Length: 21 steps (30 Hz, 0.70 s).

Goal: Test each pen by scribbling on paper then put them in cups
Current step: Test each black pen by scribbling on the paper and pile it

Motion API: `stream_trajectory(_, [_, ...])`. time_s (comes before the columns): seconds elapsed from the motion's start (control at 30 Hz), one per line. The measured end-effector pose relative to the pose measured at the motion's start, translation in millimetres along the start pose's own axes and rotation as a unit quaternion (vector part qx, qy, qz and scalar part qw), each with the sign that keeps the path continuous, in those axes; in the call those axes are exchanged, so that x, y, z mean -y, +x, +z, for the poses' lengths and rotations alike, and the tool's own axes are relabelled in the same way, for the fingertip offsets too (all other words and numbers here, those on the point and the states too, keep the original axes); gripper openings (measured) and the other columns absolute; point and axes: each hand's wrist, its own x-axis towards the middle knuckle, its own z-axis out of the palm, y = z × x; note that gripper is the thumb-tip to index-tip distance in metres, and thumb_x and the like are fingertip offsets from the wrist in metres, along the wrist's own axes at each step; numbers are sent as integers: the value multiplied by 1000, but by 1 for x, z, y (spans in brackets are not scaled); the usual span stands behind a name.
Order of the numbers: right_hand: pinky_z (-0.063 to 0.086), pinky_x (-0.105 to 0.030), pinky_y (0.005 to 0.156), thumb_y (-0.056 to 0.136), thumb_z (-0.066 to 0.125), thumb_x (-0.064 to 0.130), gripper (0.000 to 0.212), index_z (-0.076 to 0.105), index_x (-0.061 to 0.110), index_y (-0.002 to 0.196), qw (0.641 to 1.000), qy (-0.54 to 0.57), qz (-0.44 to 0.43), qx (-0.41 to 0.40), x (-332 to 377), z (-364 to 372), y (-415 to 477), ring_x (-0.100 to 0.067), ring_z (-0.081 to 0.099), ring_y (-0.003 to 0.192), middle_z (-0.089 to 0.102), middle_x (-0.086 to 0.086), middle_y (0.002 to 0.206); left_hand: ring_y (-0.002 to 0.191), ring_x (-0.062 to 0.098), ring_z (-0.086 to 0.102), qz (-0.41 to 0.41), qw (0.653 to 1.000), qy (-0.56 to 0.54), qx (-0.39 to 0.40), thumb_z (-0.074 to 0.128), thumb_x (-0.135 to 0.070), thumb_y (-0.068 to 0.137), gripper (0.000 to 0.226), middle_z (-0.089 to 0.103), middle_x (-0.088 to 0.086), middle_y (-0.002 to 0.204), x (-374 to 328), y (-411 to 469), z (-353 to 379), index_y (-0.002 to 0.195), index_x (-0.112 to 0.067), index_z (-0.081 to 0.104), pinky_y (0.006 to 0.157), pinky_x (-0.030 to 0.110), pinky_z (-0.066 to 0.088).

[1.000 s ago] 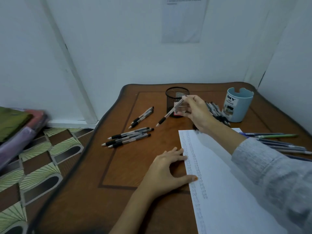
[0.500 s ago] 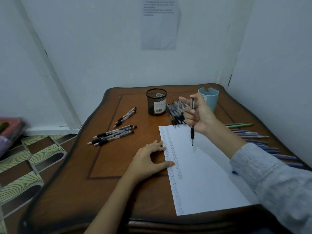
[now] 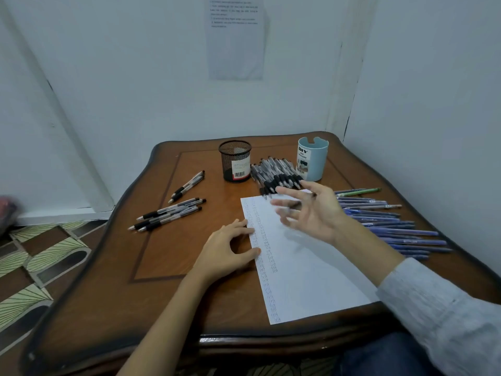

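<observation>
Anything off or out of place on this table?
Nothing spilled or damaged. Only oddity: the right hand is blurred over the paper, fingers spread; a dark smudge there may be a pen, can't tell.

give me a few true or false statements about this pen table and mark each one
1. The left hand rests on the left edge of the paper. True.
2. The black mesh cup lies on its side. False: it stands upright.
3. The blue pens lie on the table to the right of the paper. True.
4. The blue cup stands to the left of the black mesh cup. False: it stands to the right of it, with a pile of black-grip pens between them.
5. The paper is blank. False: rows of scribbles run down its left side.
</observation>
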Motion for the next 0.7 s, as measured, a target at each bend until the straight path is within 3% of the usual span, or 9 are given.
stream_trajectory(0.07, [40, -24, 48, 100, 25, 53, 66, 63, 2, 116, 998, -42, 45, -3, -12, -5, -10, -16, 48, 51, 63, -13, 68, 142, 2, 22, 5, 1000, 25, 6, 70, -49, 80, 55, 37, -13, 150, -1, 0, 1, 130, -31, 55, 117, 30, 10])
stream_trajectory(0.13, [40, -20, 41, 99, 35, 51, 63, 67, -2, 108, 997, -52, 58, -9, -24, -6, -20, -11, 45, 43, 59, -9, 59, 142, 3, 20, 8, 999, 40, 15, 69, -54, 79, 60, 35, -14, 151, -1, 1, 1, 133, -32, 53, 117, 32, 10])
stream_trajectory(0.2, [42, -16, 42, 93, 57, 37, 41, 71, -1, 95, 995, -92, 24, -43, -36, -5, -28, -8, 47, 41, 59, -6, 57, 143, 3, 20, 10, 999, 46, 17, 68, -56, 79, 61, 35, -15, 151, 0, 1, 1, 133, -33, 52, 118, 34, 11])
stream_trajectory(0.27, [35, -15, 40, 86, 68, 33, 33, 67, 1, 86, 981, -166, -32, -94, -47, -6, -32, -7, 43, 38, 57, -4, 52, 143, 4, 20, 10, 999, 47, 15, 68, -56, 79, 62, 35, -14, 151, 0, 1, 2, 133, -33, 52, 119, 36, 12])
stream_trajectory(0.4, [29, -17, 34, 87, 59, 51, 46, 56, 7, 74, 959, -234, -76, -139, -60, -1, -33, -12, 41, 35, 61, -11, 57, 143, 4, 20, 10, 999, 48, 18, 68, -57, 79, 61, 35, -14, 151, 1, 2, 1, 133, -33, 52, 118, 38, 12])
stream_trajectory(0.53, [40, -23, 36, 76, 77, 39, 48, 58, -4, 72, 931, -307, -139, -138, -72, 3, -36, -20, 49, 36, 63, -17, 58, 143, 6, 20, 16, 999, 45, 10, 68, -56, 79, 61, 36, -13, 151, 1, 1, 2, 133, -31, 53, 118, 38, 13])
stream_trajectory(0.7, [41, -21, 36, 81, 75, 34, 45, 57, -6, 69, 873, -401, -206, -187, -86, 3, -37, -15, 50, 34, 60, -14, 51, 143, 7, 21, 17, 999, 49, 4, 69, -53, 79, 59, 37, -12, 150, 0, 1, 3, 131, -30, 55, 118, 37, 11])
